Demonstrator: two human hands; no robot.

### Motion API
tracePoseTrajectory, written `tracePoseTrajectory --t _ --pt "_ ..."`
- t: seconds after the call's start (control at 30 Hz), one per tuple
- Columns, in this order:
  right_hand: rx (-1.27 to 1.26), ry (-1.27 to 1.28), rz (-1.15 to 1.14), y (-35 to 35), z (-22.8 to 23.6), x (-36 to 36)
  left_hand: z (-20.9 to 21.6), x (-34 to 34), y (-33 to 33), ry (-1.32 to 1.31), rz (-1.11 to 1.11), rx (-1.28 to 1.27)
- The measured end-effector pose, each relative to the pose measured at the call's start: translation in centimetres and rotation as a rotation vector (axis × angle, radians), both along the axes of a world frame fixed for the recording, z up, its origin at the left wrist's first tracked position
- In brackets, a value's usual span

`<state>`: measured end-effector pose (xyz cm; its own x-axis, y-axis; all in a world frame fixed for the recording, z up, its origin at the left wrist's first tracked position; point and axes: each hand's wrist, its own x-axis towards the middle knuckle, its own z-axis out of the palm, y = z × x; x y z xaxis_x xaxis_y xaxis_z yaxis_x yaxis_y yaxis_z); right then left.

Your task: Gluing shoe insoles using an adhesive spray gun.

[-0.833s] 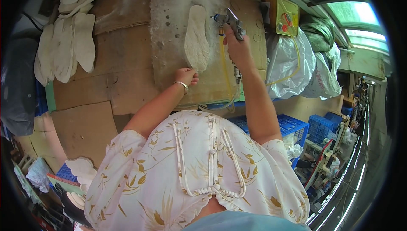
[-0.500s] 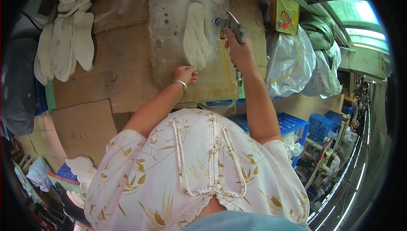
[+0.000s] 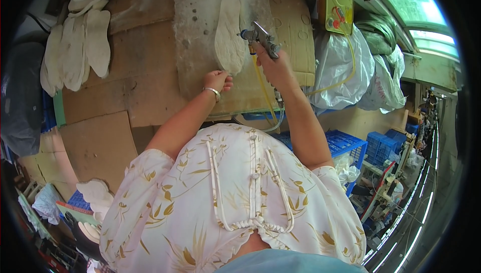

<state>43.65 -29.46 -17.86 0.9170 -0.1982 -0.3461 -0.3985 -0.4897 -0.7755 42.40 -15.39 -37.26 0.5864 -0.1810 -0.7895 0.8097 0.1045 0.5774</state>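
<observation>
So I've got my right hand (image 3: 273, 65) clenched round the spray gun (image 3: 259, 36) beside the white insole (image 3: 229, 35), left hand (image 3: 216, 79) fingers pinching its heel on the cardboard surface (image 3: 150, 47).

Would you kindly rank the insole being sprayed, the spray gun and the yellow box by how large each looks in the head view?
1. Insole, clearly largest.
2. Yellow box.
3. Spray gun, held in the right hand; it looks close in size to the box, so that order is unsure.

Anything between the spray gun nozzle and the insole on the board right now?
Nothing: in the head view the spray gun nozzle sits just beside the insole, with only the stained board beneath the gap.
</observation>
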Motion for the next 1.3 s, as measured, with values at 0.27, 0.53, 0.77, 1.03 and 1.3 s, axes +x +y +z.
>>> tracePoseTrajectory --t 0.27,0.53,0.77,1.03,1.3 --pt "0.064 0.041 0.056 0.4 -0.3 -2.1 -0.6 -0.2 -0.1 -0.003 0.022 -0.008" --pt "0.072 0.034 0.093 -0.4 -2.1 -4.3 -0.5 -0.2 -0.1 0.010 0.028 -0.014" --pt "0.092 0.062 0.087 -0.4 -1.8 -6.3 -0.6 -0.2 -0.1 0.000 0.023 -0.013" --pt "0.087 0.071 0.066 -1.3 -2.9 -7.8 -0.2 -0.2 -0.1 0.010 0.024 -0.002" --pt "0.098 0.017 -0.006 -2.0 -2.8 -6.4 -0.4 -0.2 -0.1 0.001 -0.003 0.001"
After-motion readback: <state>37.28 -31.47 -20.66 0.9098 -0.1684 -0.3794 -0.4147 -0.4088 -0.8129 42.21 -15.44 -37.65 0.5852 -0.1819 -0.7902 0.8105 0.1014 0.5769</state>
